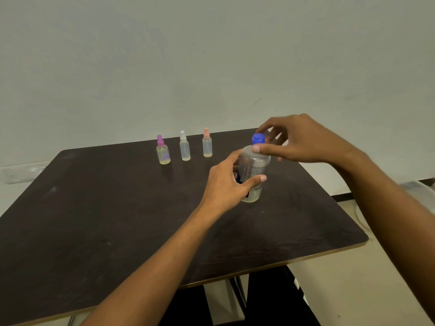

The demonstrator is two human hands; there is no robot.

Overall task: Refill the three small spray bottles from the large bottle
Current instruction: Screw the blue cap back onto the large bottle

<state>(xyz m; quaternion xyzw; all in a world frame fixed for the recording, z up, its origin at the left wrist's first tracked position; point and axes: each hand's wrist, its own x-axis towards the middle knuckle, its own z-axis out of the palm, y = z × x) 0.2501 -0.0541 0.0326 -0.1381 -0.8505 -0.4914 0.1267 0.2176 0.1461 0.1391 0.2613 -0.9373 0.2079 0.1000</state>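
Note:
The large clear bottle (255, 170) with a blue cap (258, 138) stands upright on the dark table (94, 220), right of centre. My left hand (226, 184) grips its body from the left, thumb across the front label. My right hand (303, 140) comes in from the right and curls round the cap, with the thumb tip just under it at the neck and the fingers arched over and behind it. Three small spray bottles stand in a row further back: purple-topped (163, 150), white-topped (184, 147) and pink-topped (207, 143), all capped.
The table's far edge meets a pale wall just behind the small bottles. Its right edge and rounded near corner (362, 238) lie close to my right forearm. The floor and a table leg (237, 295) show below the front edge.

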